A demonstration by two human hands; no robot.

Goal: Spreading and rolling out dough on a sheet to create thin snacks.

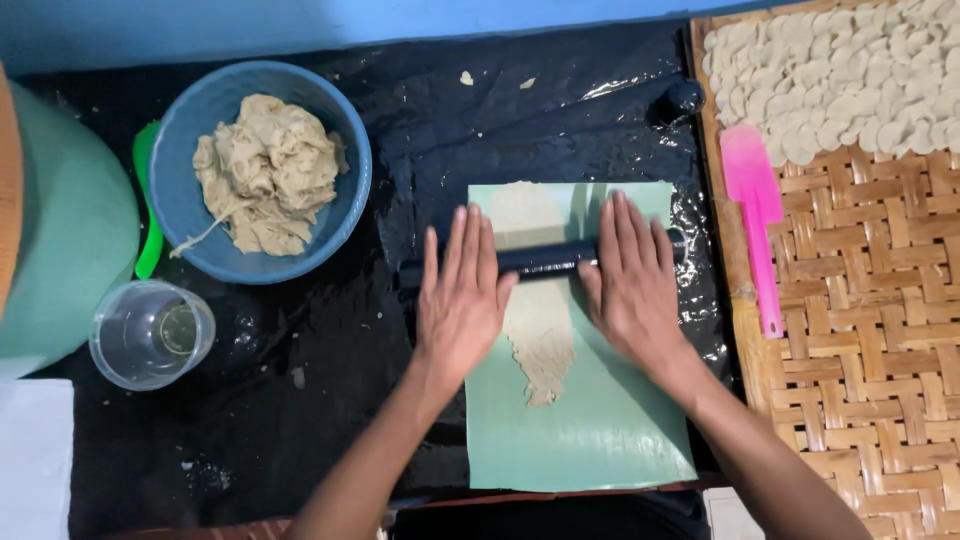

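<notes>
A black plastic sheet covers the counter [300,420], and on it lies a green mat [600,440]. The dough [540,345] runs lengthwise away from the person, its ragged tip nearest, passing under the roller [545,260], which lies crosswise. Left hand [462,295] and right hand [632,285] rest flat and open on it, gripping nothing. Even palm pressure would likely keep thickness uniform. Left: bowl [190,120]; right: tray [860,330].

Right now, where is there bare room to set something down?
Free: the lower woven tray below the pink spatula; the black sheet below the clear cup; the black strip between the blue bowl and green mat. Crowded: the mat's middle, under both hands and the roller.
</notes>
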